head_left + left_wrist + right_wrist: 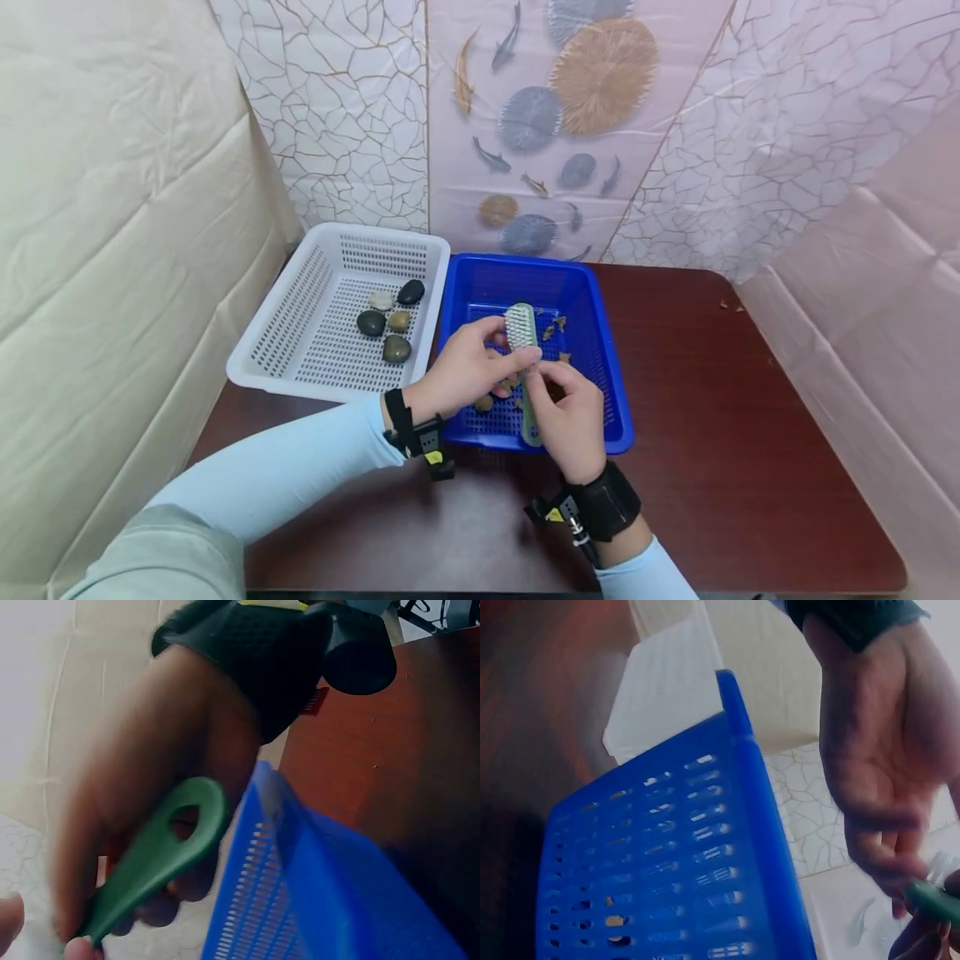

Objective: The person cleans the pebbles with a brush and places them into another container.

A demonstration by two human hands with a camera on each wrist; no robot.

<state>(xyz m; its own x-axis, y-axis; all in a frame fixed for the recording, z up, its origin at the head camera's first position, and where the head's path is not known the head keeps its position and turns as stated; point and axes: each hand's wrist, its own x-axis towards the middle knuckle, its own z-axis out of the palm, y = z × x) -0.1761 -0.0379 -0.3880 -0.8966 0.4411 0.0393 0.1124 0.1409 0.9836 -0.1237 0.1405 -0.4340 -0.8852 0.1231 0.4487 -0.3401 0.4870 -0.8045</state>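
Note:
A green brush (520,325) with white bristles is held over the blue basket (617,400), bristles facing up. My left hand (468,362) pinches it near the neck, thumb on top and fingers partly hidden beneath. Just below that thumb, my right hand (572,417) grips the brush between thumb and fingers. In the left wrist view, the brush's handle (150,855) with its hanging hole extends across the right hand (150,757). The right wrist view shows the left hand (885,742) with bent fingers at the green brush (934,901).
Brown scraps (548,332) and a brown stone (483,404) lie in the blue basket. Directly left stands a white basket (262,382) with several smooth stones (371,323). Both rest on a dark red table (712,400), with fabric-draped walls behind and beside it.

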